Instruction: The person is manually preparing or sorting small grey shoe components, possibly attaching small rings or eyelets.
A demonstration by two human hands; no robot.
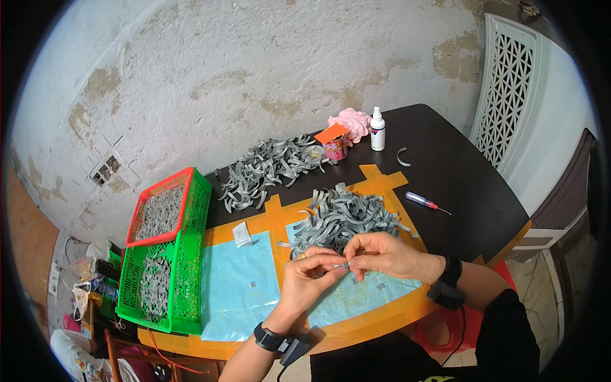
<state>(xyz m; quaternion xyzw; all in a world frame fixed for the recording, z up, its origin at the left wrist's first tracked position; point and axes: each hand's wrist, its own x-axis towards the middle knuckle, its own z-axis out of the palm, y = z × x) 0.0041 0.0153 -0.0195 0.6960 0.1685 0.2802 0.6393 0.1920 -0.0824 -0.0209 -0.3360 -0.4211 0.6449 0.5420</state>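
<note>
My left hand (312,278) and my right hand (389,257) meet over the near side of the table, fingertips almost touching. Between them they pinch a small grey piece (342,265), mostly covered by the fingers; its exact shape cannot be made out. Just beyond the hands lies a heap of curved grey strips (347,216), partly behind my right hand. Beneath both is a light blue sheet (344,302) edged with orange tape (394,315). A few tiny dark bits are scattered on the sheet.
A second pile of grey strips (267,169) lies toward the wall. At left, a red basket (186,207) sits on a green basket (194,280), both with grey pieces. Farther back are a can (335,149), pink cloth (358,121) and spray bottle (377,132); a screwdriver (421,200) lies right.
</note>
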